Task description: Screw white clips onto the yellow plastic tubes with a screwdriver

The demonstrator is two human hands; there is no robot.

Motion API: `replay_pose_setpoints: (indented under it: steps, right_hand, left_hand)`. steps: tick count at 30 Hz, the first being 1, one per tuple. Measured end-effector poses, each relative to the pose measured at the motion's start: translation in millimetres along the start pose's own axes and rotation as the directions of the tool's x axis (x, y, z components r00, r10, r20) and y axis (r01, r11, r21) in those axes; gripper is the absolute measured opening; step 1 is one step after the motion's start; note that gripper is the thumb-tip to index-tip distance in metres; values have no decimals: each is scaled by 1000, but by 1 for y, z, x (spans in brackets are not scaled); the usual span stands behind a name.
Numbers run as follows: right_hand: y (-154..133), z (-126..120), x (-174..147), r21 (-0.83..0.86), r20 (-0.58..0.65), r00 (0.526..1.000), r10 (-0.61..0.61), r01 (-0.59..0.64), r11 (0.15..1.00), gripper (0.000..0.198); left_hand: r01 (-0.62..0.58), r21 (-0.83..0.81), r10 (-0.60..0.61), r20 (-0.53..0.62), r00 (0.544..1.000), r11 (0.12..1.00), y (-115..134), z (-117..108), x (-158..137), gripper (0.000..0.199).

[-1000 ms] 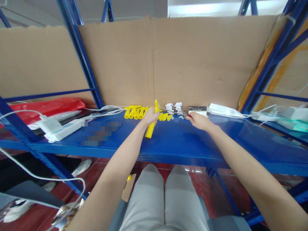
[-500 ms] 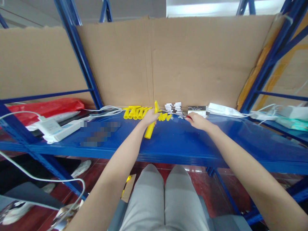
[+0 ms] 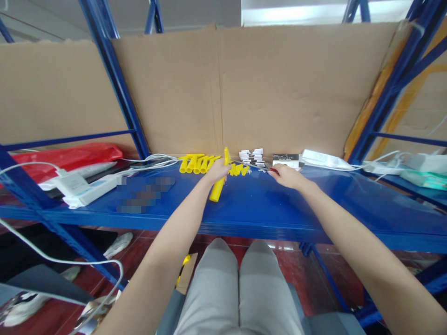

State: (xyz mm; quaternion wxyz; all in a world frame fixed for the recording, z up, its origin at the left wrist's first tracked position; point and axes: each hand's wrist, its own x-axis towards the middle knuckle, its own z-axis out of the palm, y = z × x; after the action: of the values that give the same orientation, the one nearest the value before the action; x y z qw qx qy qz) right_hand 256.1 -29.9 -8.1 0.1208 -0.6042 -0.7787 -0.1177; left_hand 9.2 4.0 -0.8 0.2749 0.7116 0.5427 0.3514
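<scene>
My left hand (image 3: 218,170) is closed round a yellow plastic scraper handle (image 3: 217,190), its hollow round end towards me and its flat head (image 3: 226,154) pointing away. My right hand (image 3: 284,175) grips a screwdriver with a red handle (image 3: 274,171); its thin metal shaft reaches left to the scraper's head. I cannot tell whether the tip touches a screw there. Small yellow wedge-shaped pieces (image 3: 239,170) lie between my hands, with tiny silvery bits (image 3: 261,170), probably screws, beside them. Several more yellow handles (image 3: 194,165) stand in a row left of my left hand.
White-and-dark small pieces (image 3: 251,157) are stacked at the back, next to a black-and-white box (image 3: 285,160). White power strips (image 3: 324,159) with cables lie on the blue shelf (image 3: 258,204). A red bag (image 3: 70,158) is at left. Cardboard (image 3: 279,88) walls the back.
Hardly anything differs. The scraper's head sits very slightly lower in view; both hands keep their holds and places.
</scene>
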Motion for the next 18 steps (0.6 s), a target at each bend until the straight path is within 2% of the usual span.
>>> replay_pose_setpoints:
  steps: [4,9,14,18]
  right_hand:
    - [2,-1,-2,-38,-61,998,24,-26,999,22]
    - [-1,-1,-4,-55,-13,998,59,-59,997,26]
    - [-5,0,0,15,72,997,35,-36,999,30]
    - [-2,1,2,-15,21,1000,-3,3,1000,25]
  left_hand:
    - [-10,-2,10,23,1000,1000,-3,0,3,15]
    - [7,2,-7,18,1000,1000,-4,0,4,14]
    - [19,-11,-19,11,1000,1000,-3,1,3,14]
    - [40,-26,-39,33,999,999,-3,2,3,15]
